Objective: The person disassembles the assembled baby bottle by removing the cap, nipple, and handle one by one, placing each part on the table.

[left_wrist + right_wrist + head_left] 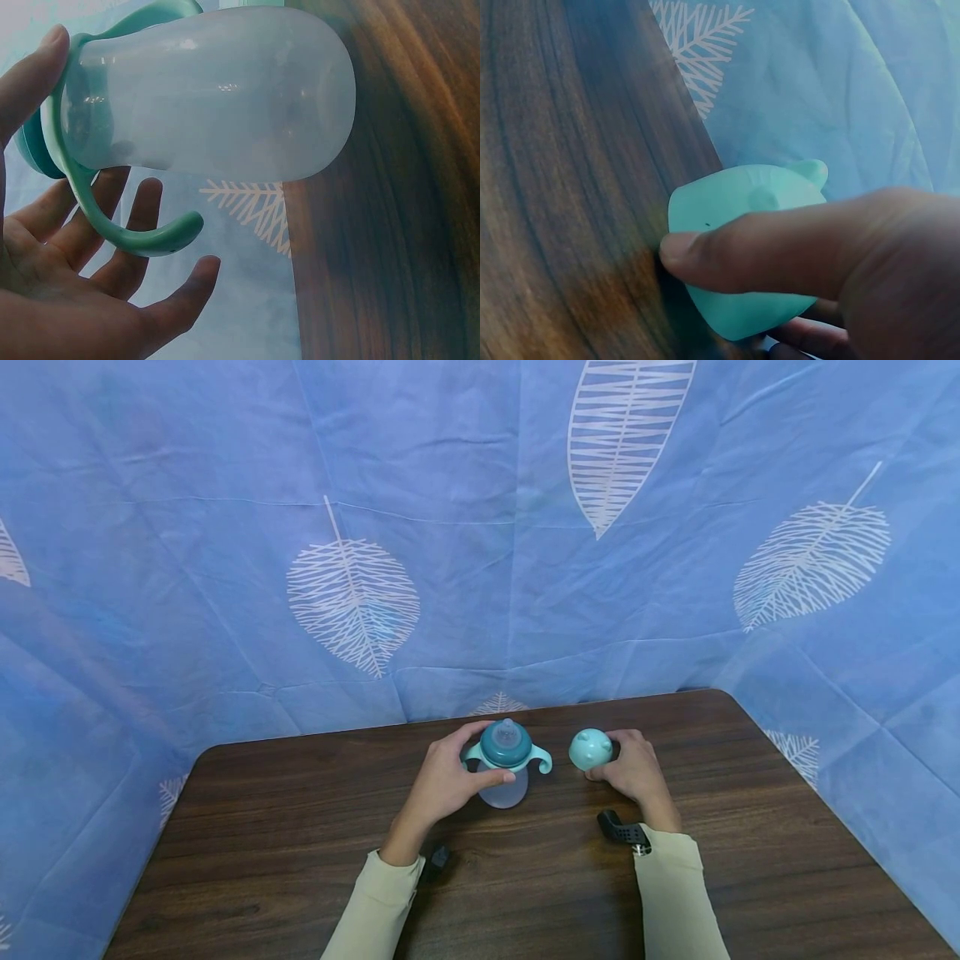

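A baby bottle (504, 792) with a clear body, teal collar, soft teat and two mint side handles stands upright near the table's back edge. My left hand (447, 774) grips it round the collar, thumb in front and fingers behind; in the left wrist view its clear body (225, 94) and one curved handle (154, 240) show. To its right is a mint bottle cap (589, 749) with small ear-like bumps. My right hand (634, 767) holds this cap from the right, its thumb across the near side in the right wrist view. Cap and bottle are apart.
The dark wood table (300, 843) lies under both hands. Behind it hangs a blue cloth (465, 593) with white leaf prints, close to the table's back edge. Black straps (622, 831) sit at the wrists.
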A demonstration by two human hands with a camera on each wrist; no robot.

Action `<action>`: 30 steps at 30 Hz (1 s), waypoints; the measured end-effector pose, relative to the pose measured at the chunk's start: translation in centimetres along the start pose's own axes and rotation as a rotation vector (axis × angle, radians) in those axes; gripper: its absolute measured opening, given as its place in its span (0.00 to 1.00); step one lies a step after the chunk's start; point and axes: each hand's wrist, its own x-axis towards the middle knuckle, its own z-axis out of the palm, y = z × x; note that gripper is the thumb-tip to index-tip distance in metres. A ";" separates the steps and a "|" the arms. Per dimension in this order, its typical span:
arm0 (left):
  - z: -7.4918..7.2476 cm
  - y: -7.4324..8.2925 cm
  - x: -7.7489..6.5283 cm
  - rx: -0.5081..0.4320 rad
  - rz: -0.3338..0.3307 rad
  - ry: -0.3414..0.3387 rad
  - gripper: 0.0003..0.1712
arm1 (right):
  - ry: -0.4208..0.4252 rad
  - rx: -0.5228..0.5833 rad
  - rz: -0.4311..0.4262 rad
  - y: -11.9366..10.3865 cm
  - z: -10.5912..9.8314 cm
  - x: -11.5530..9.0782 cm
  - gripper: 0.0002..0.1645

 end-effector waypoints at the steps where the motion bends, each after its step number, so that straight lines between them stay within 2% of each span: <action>1: 0.0 0.0 0.0 0.001 0.001 0.000 0.44 | -0.003 0.000 0.000 0.1 0.0 0.0 0.48; 9: 0.0 0.0 0.1 0.017 -0.005 -0.002 0.44 | -0.016 -0.009 -0.022 -0.2 -0.7 0.1 0.51; 15: 0.0 0.0 0.1 0.019 -0.011 0.000 0.44 | 0.011 0.012 -0.034 -1.0 -1.6 -0.3 0.50; 23: -0.1 0.0 0.1 0.016 -0.007 -0.001 0.44 | 0.064 0.086 -0.108 -3.7 -3.0 -1.5 0.44; 30: -0.1 0.0 0.1 0.016 -0.003 -0.002 0.44 | 0.055 0.160 -0.211 -6.4 -3.7 -2.7 0.42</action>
